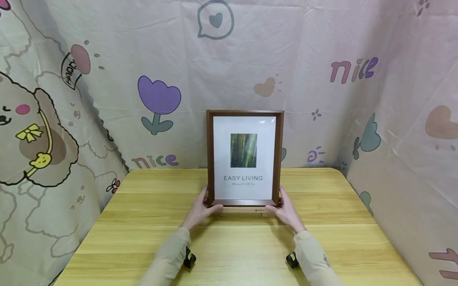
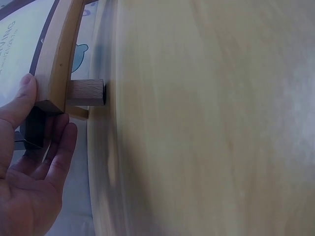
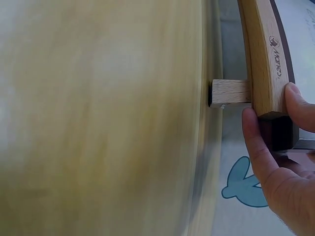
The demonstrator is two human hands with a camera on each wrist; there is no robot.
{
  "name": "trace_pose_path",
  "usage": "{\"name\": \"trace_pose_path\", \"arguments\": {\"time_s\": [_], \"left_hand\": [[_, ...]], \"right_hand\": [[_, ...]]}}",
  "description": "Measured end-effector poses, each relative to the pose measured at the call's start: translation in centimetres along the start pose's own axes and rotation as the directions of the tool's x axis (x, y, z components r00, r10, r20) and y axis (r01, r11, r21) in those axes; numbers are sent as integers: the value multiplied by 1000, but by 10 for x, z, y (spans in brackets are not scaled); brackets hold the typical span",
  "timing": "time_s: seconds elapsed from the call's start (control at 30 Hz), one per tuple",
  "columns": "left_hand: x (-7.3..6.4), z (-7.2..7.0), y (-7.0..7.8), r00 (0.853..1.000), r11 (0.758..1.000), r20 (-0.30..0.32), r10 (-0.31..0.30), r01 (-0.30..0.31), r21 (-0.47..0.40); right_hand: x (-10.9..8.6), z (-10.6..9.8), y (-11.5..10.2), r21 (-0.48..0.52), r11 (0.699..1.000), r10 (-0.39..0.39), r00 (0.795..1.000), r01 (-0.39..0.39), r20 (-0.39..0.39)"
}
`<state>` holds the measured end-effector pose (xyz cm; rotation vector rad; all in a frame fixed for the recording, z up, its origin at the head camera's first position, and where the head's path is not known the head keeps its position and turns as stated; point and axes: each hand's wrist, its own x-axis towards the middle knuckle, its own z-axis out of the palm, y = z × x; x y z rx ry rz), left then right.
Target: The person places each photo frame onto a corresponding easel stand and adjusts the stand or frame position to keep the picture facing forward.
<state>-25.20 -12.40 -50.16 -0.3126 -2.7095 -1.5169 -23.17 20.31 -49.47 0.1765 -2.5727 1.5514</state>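
A brown picture frame (image 1: 245, 203) stands upright, leaning slightly back, on the front ledge of a small wooden stand (image 1: 239, 209). Behind its pane is a white sheet reading "EASY LIVING" with a green bamboo picture (image 1: 243, 151). At the lower left corner my left hand (image 1: 197, 210) grips the frame, thumb across the front at the ledge and fingers at its side and back. My right hand (image 1: 286, 212) holds the lower right corner the same way. Both wrist views show short square legs (image 2: 86, 92) (image 3: 231, 92) under the ledge. The stand's back is hidden.
The stand is on a light wooden table (image 1: 247, 250), toward its back edge. Printed curtains (image 1: 229, 67) hang close behind and along both sides. Black straps or devices (image 1: 189, 258) (image 1: 292, 260) sit at both wrists.
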Motion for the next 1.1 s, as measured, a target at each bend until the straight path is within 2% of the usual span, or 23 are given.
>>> {"name": "trace_pose_path", "arguments": {"time_s": [0.53,0.73,1.1], "left_hand": [[-1,-8,-3,1000,1000,-16,-5,5,-10],[-1,-9,-6,1000,1000,-16,-20,20,-6],[-1,-12,-6,999,1000,-31,-11,10,-8]], "right_hand": [[8,9,-1,0,1000,-31,1000,31,6],[10,11,-2,-3,1000,-11,1000,11,13],[10,13,-6,-41,999,17,1000,-16,24]]}}
